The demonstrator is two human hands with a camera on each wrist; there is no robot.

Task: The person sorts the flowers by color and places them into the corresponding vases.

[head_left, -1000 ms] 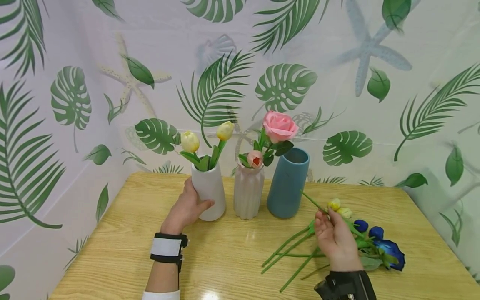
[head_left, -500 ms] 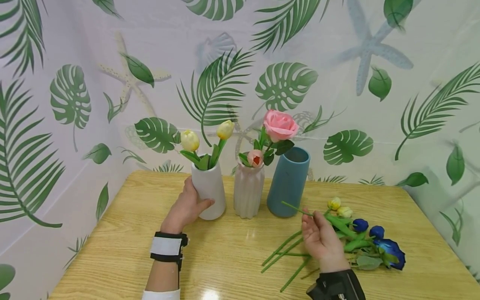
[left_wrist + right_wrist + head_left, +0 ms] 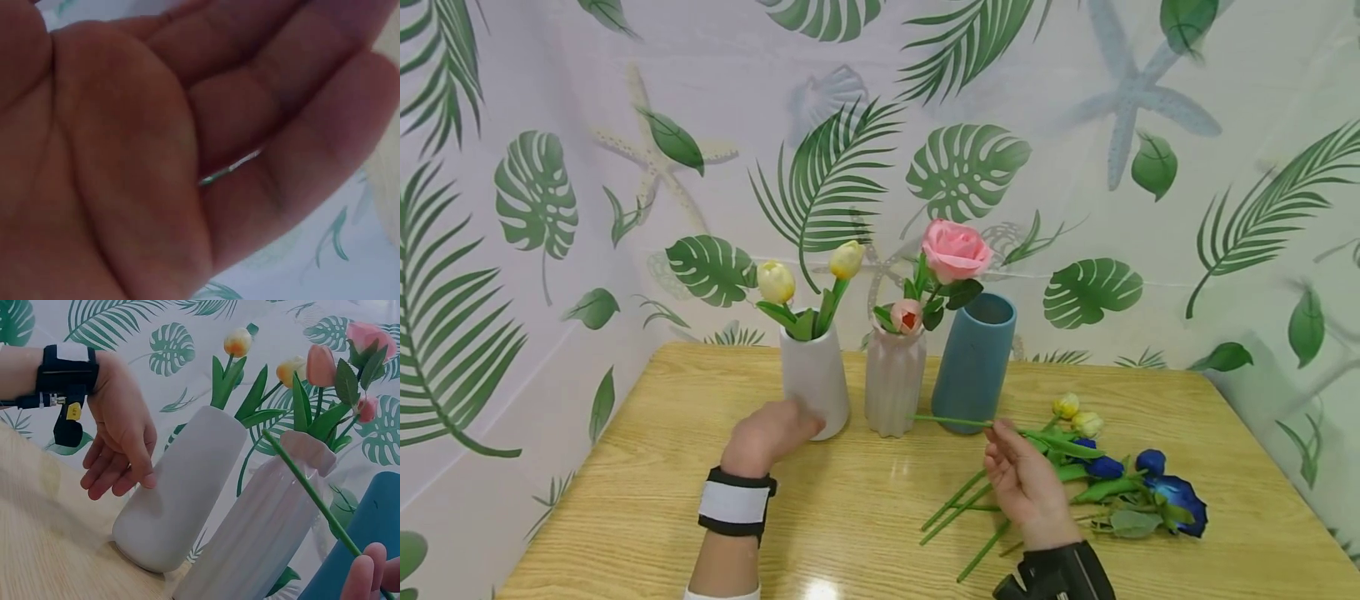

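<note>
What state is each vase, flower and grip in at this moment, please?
White vase: standing, yellow tulips in it.
Ribbed vase: standing, pink flowers in it.
Blue vase: standing, no flowers visible in it.
Green stem: raised, pinched in the right grip.
Left grip: fingers relaxed, by the white vase; contact unclear.
Blue rose: lying on the table.

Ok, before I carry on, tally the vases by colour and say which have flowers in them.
White vase: 1, with yellow tulips
Pale pink vase: 1, with pink flowers
Blue vase: 1, no flowers showing in its mouth
Total: 3
</note>
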